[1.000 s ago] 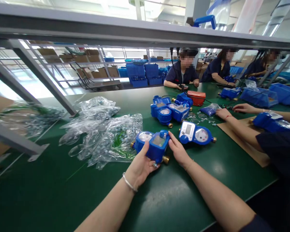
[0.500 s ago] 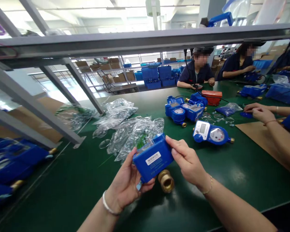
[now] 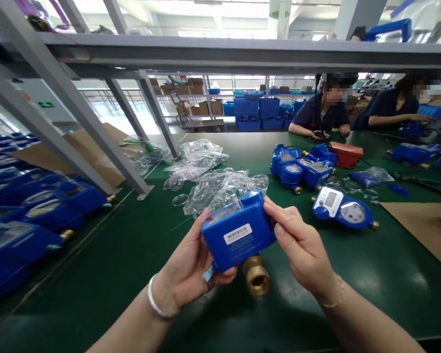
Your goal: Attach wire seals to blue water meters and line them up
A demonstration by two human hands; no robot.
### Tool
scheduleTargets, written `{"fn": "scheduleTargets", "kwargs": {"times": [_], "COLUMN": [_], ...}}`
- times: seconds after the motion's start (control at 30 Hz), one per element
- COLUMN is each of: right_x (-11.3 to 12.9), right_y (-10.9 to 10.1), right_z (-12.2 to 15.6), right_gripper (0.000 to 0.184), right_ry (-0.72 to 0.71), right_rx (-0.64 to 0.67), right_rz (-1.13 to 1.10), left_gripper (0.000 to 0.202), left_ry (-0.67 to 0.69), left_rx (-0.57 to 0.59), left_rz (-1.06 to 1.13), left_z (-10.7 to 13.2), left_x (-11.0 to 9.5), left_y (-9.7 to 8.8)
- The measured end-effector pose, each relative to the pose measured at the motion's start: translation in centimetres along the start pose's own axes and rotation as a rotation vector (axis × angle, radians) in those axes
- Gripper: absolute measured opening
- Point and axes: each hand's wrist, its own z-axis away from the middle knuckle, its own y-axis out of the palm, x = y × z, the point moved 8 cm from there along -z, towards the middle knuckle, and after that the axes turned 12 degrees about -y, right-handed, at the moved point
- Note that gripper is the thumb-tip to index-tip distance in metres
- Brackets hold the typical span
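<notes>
Fingers (image 3: 224, 278) half-curled, the left hand (image 3: 189, 267) cups the blue meter (image 3: 238, 252) underneath, probably bearing its weight! The right hand (image 3: 303, 247) pinches its far-right end, likely steadying it. So the meter hangs between both hands, above the table (image 3: 132, 279), its barcode label (image 3: 237, 234) facing back, apparently for reading. Just beyond: plastic bags (image 3: 224, 189); rightward, a white-faced meter (image 3: 353, 212).

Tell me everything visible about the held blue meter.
The blue meter is boxy and plastic-looking, tilted so a side with a white barcode label faces the camera. A blue cap and clear-looking window show on top; an open-ended brass-coloured fitting projects below, and a pale blue piece sits at the lower left. The left hand holds its left end; the right hand touches its right end.
</notes>
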Motion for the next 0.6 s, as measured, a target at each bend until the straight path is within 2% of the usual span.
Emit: {"fn": "scheduleTargets", "kwargs": {"times": [0.2, 0.33, 0.4, 0.47, 0.53, 0.6], "right_x": [0.6, 0.5, 0.2, -0.5, -1.7, -3.3], "right_y": [2.4, 4.0, 5.2, 6.9, 8.9, 10.4], "right_z": [-0.6, -1.2, -1.4, -1.1, 0.1, 2.0], "right_gripper": [0.036, 0.035, 0.036, 0.038, 0.041, 0.044], "right_ry": [-0.007, -0.012, -0.033, -0.062, -0.074, -0.057], "right_rx": [0.025, 0.051, 0.089, 0.168, 0.289, 0.430], "right_rz": [-0.028, -0.036, -0.024, -0.005, 0.017, 0.062], "left_gripper": [0.050, 0.047, 0.049, 0.052, 0.055, 0.056], "left_ry": [0.073, 0.107, 0.173, 0.311, 0.470, 0.566], "left_rx": [0.028, -0.017, -0.095, -0.224, -0.391, -0.562], "left_rz": [0.041, 0.044, 0.039, 0.030, 0.019, 0.003], "left_z": [2.3, 3.3, 3.7, 4.5, 6.2, 8.5], "left_x": [-1.0, -1.3, -1.5, -1.9, -2.4, -2.9], "left_y": [-1.4, -2.9, -4.1, -6.1, -9.0, -12.8]}}
